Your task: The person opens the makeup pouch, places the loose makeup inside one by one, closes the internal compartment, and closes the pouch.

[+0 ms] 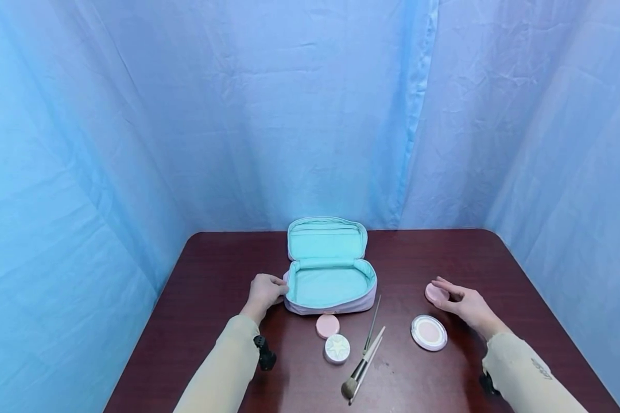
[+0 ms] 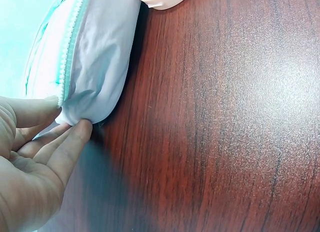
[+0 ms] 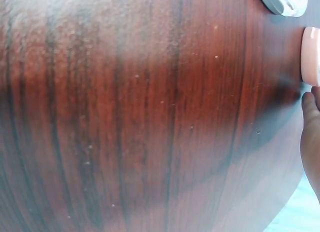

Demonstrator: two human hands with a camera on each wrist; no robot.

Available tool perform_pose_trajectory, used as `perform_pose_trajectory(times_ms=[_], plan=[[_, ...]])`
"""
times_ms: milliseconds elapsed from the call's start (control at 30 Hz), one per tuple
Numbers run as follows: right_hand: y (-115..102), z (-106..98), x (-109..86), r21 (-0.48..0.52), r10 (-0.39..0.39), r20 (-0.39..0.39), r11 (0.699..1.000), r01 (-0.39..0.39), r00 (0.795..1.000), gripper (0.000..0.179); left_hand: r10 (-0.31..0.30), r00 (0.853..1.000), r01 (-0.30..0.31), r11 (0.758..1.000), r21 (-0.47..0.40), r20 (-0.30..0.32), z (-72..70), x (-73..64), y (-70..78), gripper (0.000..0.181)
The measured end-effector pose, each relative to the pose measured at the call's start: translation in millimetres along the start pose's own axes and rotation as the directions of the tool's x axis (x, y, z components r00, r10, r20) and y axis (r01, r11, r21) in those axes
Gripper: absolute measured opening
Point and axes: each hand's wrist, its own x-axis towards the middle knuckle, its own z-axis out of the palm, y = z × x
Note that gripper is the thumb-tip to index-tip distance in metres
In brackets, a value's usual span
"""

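A makeup bag (image 1: 330,285), pale lilac outside and mint green inside, lies with its lid (image 1: 327,241) folded back. At the bag's left end, my left hand (image 1: 266,291) pinches the side wall. The left wrist view shows the thumb on the zipper edge and the fingers (image 2: 75,142) against the lilac fabric. Over on the right, my right hand (image 1: 465,304) holds a pink round case (image 1: 436,293) between thumb and fingers. Only part of that case (image 3: 311,56) and of the hand (image 3: 311,137) enters the right wrist view.
In front of the bag are another pink round case (image 1: 328,326) and a round container with a star lid (image 1: 336,349). A makeup brush (image 1: 360,367) and slim sticks (image 1: 373,323) lie beside them. A round compact (image 1: 429,332) sits near my right hand. Blue curtains (image 1: 310,115) surround the dark table (image 1: 222,252).
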Motion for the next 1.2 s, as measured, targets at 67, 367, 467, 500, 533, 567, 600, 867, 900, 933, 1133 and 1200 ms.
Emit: perform_pose_trajectory(times_ms=[67,367,467,500,533,567,600,867,900,933,1133,1200], plan=[[1,1,0.3,0.000,0.002,0.006,1.000,-0.002,1.000,0.075,-0.003,1.000,0.003,1.000,-0.008,0.005,-0.4,0.3,-1.1,0.017],[4,5,3.2,-0.021,-0.015,-0.022,1.000,0.014,1.000,0.075,0.025,1.000,-0.025,1.000,0.004,0.001,-2.1,-2.8,-4.9,0.017],[7,6,5.3,-0.043,-0.030,-0.032,0.999,0.029,0.999,0.073,0.027,1.000,-0.027,1.000,0.004,-0.001,-2.3,-4.5,-4.3,0.016],[8,7,6.1,-0.051,-0.031,-0.035,0.998,0.030,0.999,0.073,0.024,1.000,-0.024,1.000,0.002,-0.003,-2.4,-4.8,-4.1,0.016],[9,7,6.7,-0.061,-0.033,-0.039,0.998,0.031,0.999,0.072,0.025,1.000,-0.025,1.000,0.003,-0.003,-2.2,-4.9,-4.0,0.016],[10,7,7.4,-0.072,-0.035,-0.043,0.997,0.032,0.998,0.072,0.020,1.000,-0.020,1.000,0.000,-0.005,-2.0,-4.9,-3.9,0.016],[10,8,7.9,-0.083,-0.036,-0.048,0.996,0.032,0.998,0.072,0.018,1.000,-0.018,1.000,-0.003,-0.006,-1.8,-5.2,-3.6,0.015],[10,10,7.3,-0.169,-0.054,-0.068,0.985,0.042,0.996,0.065,0.026,1.000,-0.026,1.000,-0.004,-0.007,-2.2,-4.8,-3.9,0.015],[10,10,6.9,-0.178,-0.056,-0.070,0.983,0.043,0.996,0.065,0.023,1.000,-0.023,1.000,-0.004,-0.007,-2.3,-4.6,-4.0,0.016],[10,10,6.6,-0.188,-0.060,-0.075,0.981,0.045,0.995,0.063,0.021,1.000,-0.021,1.000,-0.004,-0.007,-2.3,-4.3,-4.1,0.016],[9,9,5.4,-0.205,-0.064,-0.094,0.978,0.044,0.993,0.061,0.016,1.000,-0.016,1.000,-0.002,-0.011,-1.8,-3.2,-4.9,0.016],[8,9,5.0,-0.192,-0.057,-0.096,0.981,0.038,0.994,0.062,0.020,1.000,-0.020,1.000,-0.003,-0.012,-1.8,-3.3,-4.9,0.017]])
